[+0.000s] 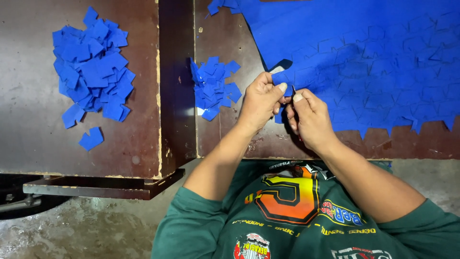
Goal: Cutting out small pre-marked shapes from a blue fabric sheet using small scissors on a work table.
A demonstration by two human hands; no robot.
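Two hands meet at the blue sheet (364,57): left hand (261,100) pinches its edge steady, right hand (309,117) grips a small blade (293,89) for cutting.

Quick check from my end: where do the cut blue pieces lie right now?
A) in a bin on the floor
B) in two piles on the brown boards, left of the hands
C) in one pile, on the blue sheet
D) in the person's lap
B: a big pile of blue pieces lies on the left board, and a smaller pile sits just left of the left hand, which works next to the right hand at the blue sheet.
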